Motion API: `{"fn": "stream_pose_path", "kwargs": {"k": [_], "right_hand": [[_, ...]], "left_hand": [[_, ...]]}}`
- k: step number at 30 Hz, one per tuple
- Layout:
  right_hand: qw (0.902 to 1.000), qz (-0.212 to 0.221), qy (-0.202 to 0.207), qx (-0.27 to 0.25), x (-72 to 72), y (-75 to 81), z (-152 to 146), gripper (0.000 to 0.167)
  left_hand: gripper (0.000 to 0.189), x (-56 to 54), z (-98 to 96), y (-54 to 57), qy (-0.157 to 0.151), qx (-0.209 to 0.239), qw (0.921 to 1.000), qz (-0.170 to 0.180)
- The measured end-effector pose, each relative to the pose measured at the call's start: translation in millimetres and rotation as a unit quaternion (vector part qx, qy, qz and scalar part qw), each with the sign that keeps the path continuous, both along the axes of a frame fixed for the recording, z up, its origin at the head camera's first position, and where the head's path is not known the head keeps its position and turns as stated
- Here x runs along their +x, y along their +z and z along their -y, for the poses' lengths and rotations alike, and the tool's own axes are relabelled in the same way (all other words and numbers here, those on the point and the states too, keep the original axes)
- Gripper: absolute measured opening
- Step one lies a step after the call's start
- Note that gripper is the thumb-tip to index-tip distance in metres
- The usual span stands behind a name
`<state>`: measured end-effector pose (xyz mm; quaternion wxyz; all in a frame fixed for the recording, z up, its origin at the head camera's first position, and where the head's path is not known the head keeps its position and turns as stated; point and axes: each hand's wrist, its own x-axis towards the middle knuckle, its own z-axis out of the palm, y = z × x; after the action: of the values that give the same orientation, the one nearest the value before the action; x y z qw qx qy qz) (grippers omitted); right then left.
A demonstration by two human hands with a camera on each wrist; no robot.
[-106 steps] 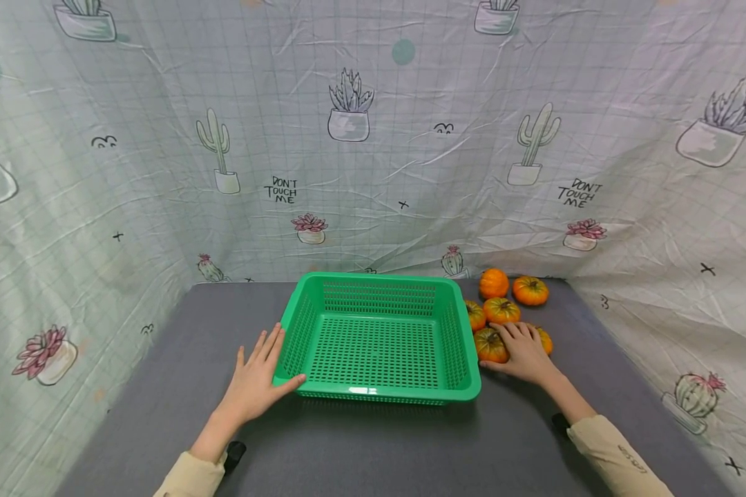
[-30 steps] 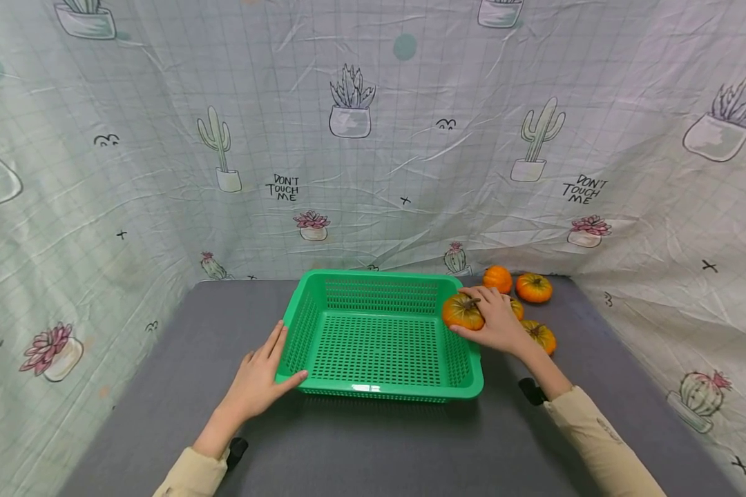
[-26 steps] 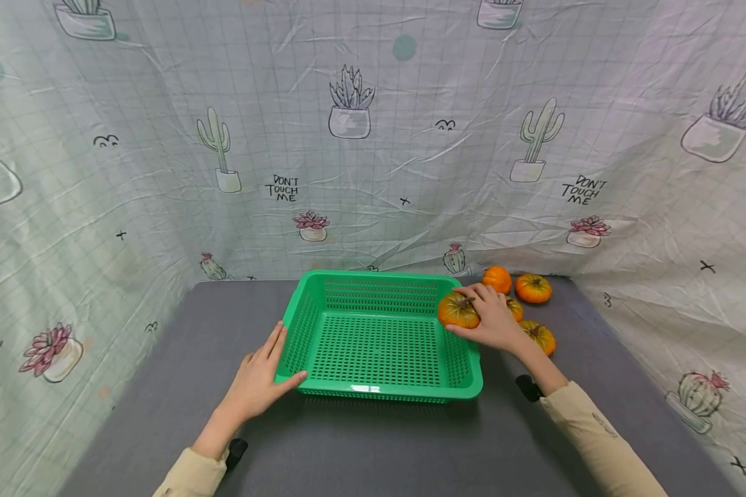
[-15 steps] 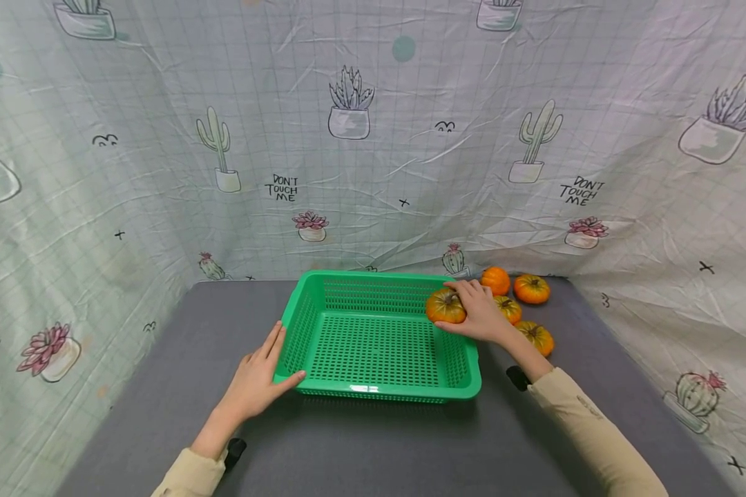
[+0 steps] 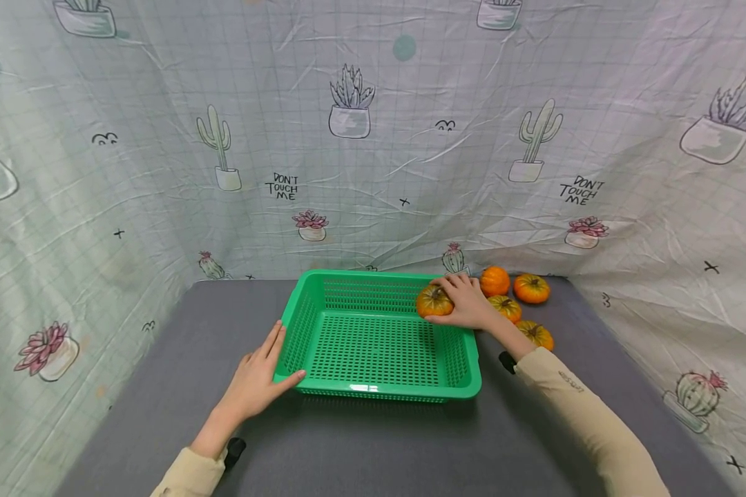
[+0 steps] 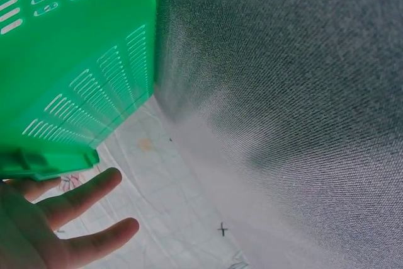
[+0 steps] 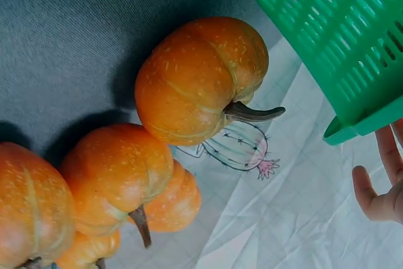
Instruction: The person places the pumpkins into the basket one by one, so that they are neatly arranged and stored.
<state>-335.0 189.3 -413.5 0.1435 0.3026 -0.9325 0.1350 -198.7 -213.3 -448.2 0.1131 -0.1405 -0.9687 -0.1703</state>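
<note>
Behind grn basket (image 5: 410, 393): "DON'T TOUCH ME" (image 5: 282, 187)

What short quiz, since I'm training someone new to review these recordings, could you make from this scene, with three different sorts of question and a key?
1. Open question: Which hand is holding a pumpkin?
2. True or false: The left hand lies wholly inside the basket.
3. Multiple choice: In the head view, where are the other pumpkins that can be seen?
A) To the left of the basket
B) To the right of the basket
C) Inside the basket

Key:
1. The right hand.
2. False: it is at the basket's left edge.
3. B
</note>
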Motion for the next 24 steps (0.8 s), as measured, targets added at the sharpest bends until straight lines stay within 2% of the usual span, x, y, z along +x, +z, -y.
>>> {"fn": "stream_pose_path", "kwargs": {"k": [11,24], "right_hand": [[0.9973,0.013,0.026,0.068,-9.9,0.2,6,0.071],[0.9924,0.017,0.027,0.119,-13.3,-0.8,12,0.070]], "left_hand": [[0.088,-0.6,-0.9,1.7,-0.001,0.002,1.0000,-0.001],[0.087,-0.7,-1.2,3.1,-0.003,0.004,1.0000,0.002]]}}
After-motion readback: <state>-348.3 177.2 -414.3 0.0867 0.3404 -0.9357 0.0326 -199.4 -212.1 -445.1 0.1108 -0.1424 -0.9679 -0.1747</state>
